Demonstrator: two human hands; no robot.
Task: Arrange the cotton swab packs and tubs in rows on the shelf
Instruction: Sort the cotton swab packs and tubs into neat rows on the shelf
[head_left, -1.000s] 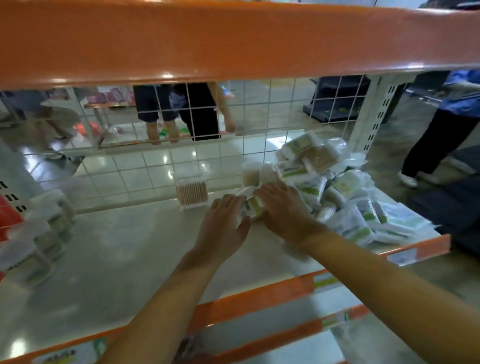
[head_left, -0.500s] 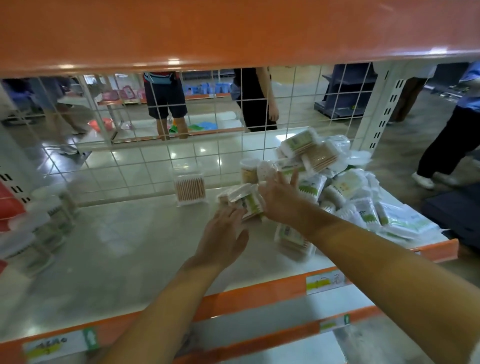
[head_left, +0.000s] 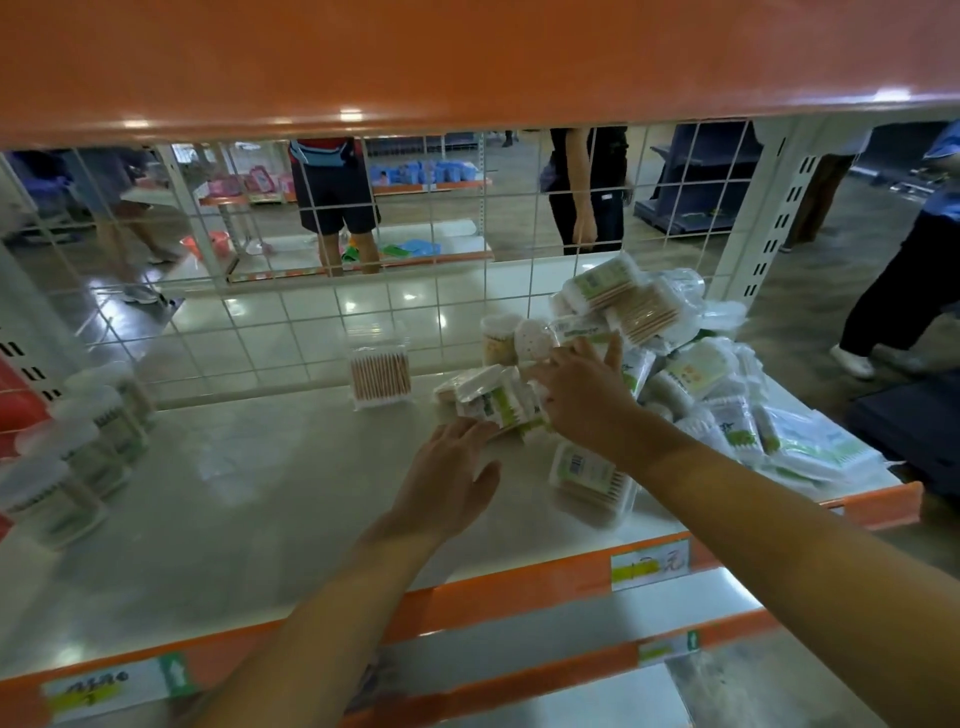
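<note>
A heap of swab packs (head_left: 691, 374) is seen right of the clear tub (head_left: 379, 371) by the wire grid (head_left: 311, 332). Packs (head_left: 493, 400) are pinched by the right hand (head_left: 582, 395); the left hand (head_left: 447, 483) is spread flat on the shelf (head_left: 234, 499).

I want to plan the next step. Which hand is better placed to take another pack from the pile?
The right hand, probably. It already reaches into the pile of packs at the shelf's right end, fingers on the packs. The left hand lies nearer the bare middle of the shelf, better for receiving and placing.
</note>
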